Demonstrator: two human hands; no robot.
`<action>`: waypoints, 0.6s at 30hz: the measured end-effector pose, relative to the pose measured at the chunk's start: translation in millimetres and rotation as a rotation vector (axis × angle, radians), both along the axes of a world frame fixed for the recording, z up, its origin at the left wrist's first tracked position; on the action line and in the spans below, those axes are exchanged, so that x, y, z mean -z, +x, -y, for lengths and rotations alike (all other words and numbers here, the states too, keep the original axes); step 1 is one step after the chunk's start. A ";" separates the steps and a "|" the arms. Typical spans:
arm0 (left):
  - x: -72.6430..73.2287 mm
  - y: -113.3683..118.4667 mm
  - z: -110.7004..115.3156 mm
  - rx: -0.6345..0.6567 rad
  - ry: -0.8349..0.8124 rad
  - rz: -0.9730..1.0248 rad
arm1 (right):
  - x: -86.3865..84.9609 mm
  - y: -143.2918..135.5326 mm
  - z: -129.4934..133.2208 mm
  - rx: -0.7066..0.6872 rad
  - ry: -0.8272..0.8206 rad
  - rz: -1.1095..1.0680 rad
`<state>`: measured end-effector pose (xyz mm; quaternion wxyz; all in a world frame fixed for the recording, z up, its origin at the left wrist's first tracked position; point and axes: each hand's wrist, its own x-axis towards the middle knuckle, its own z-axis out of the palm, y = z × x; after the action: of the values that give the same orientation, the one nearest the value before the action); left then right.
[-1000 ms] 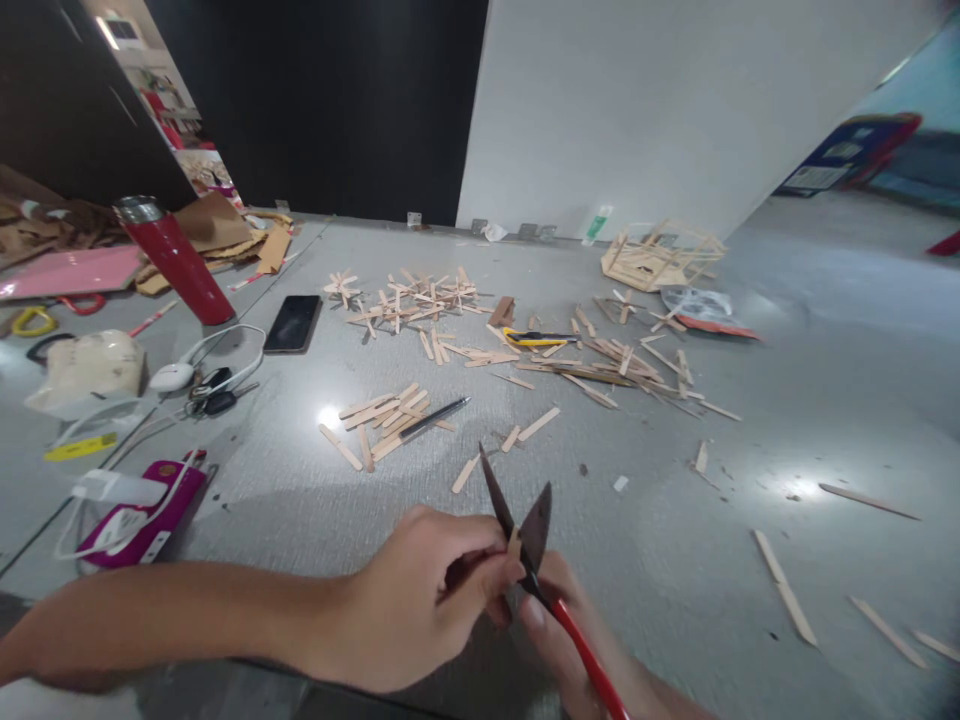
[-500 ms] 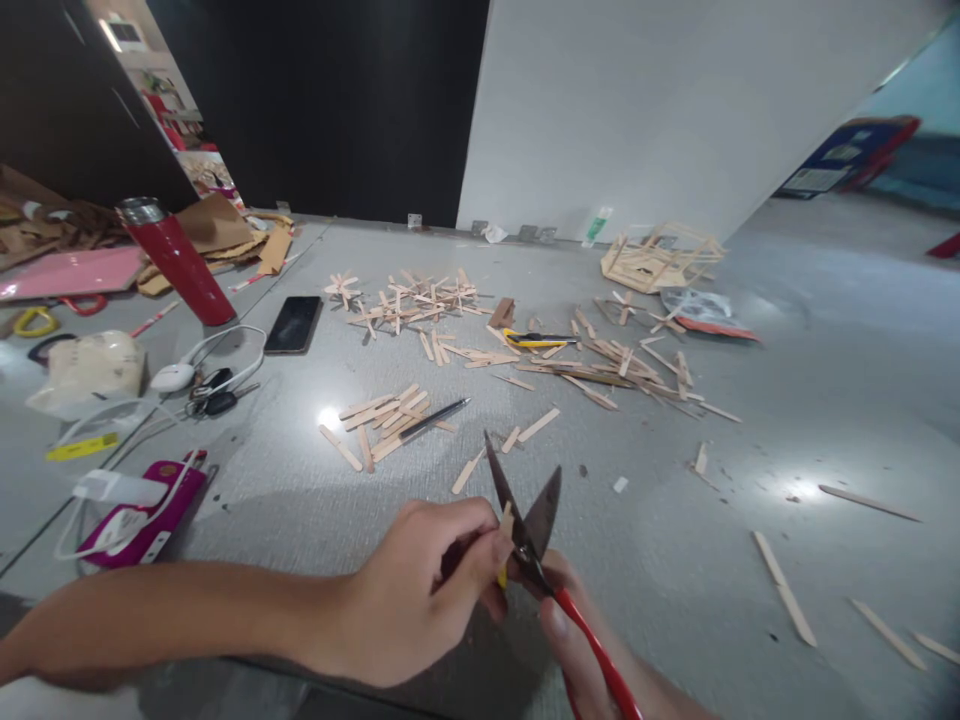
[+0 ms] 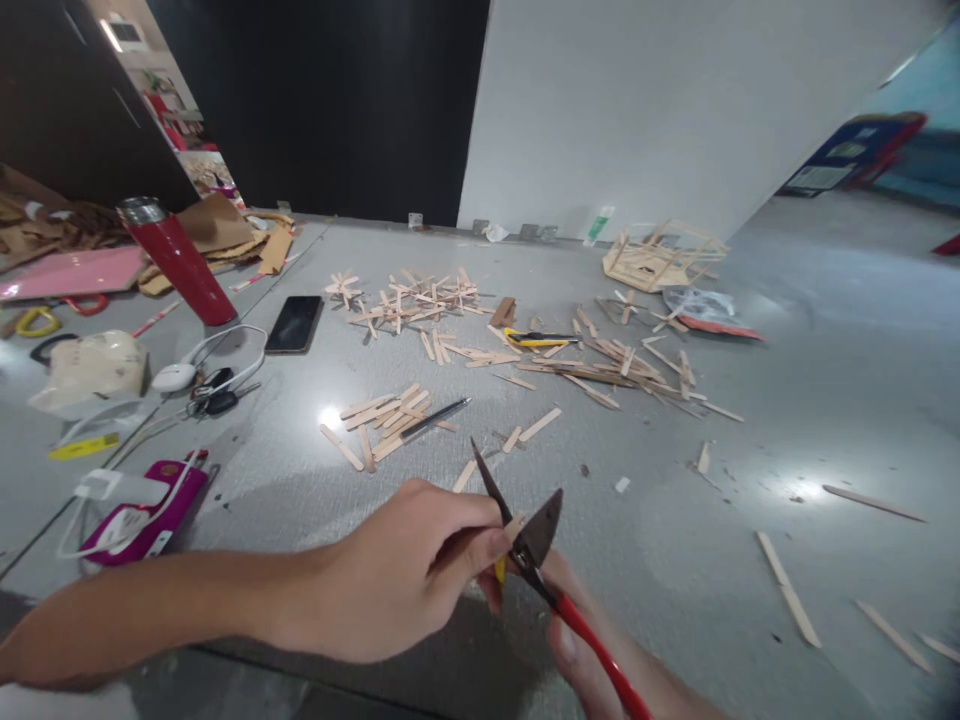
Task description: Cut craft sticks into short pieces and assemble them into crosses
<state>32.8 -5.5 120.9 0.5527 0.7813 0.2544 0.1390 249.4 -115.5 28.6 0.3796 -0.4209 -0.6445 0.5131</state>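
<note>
My left hand [image 3: 405, 570] is closed, pinching a small wooden craft stick [image 3: 515, 527] between thumb and forefinger. The stick's end lies between the parted dark blades of the red-handled scissors [image 3: 536, 545]. My right hand [image 3: 581, 640] is wrapped round the scissors' red handles, partly hidden at the bottom of the view. Something small and yellow [image 3: 500, 571] shows under my left thumb; I cannot make out what it is. Just beyond the blades lie short stick pieces [image 3: 540, 425]. Further left, a pen [image 3: 435, 418] rests on a group of cut sticks [image 3: 375, 410].
Behind are heaps of sticks [image 3: 427, 298], a yellow utility knife [image 3: 540, 339] and a stick frame [image 3: 664, 262]. To the left stand a red flask [image 3: 180, 265], a phone [image 3: 295, 325], keys [image 3: 217, 395] and a purple case [image 3: 176, 490] with white cables. Loose sticks [image 3: 787, 588] lie at right.
The stick in my left hand has tilted from nearly upright to slanting in between the blades. The scissors have turned slightly, their tips now lower and further apart.
</note>
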 end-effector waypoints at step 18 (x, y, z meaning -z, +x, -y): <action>-18.1 -8.4 -10.5 0.167 0.025 -0.094 | -7.7 -3.4 -3.8 -0.087 -0.055 0.001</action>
<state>24.4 5.0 139.0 0.5401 0.8123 0.2123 0.0585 246.0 -111.7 36.3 0.3448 -0.4028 -0.6482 0.5465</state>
